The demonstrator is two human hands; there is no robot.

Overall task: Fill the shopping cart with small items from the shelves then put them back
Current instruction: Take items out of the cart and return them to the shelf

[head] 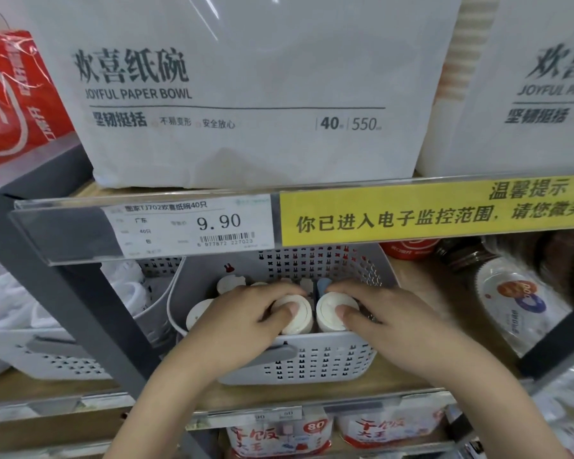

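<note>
A pale grey perforated basket (312, 362) stands on the middle shelf and holds several small white cylindrical items. My left hand (242, 323) grips one white cylinder (300, 321), thumb on its top. My right hand (388, 323) grips the neighbouring white cylinder (328, 318), thumb on its lid. Both cylinders stand upright inside the basket, side by side. More white cylinders (198, 314) sit to the left and behind. A blue piece (323, 285) shows behind the right one.
A large white paper-bowl pack (246, 94) fills the shelf above, with a price rail (193, 226) and yellow notice (434, 210) overhanging the basket. A second grey basket (47, 352) stands left, plastic-wrapped plates (517, 303) right, a grey upright post (90, 309) front left.
</note>
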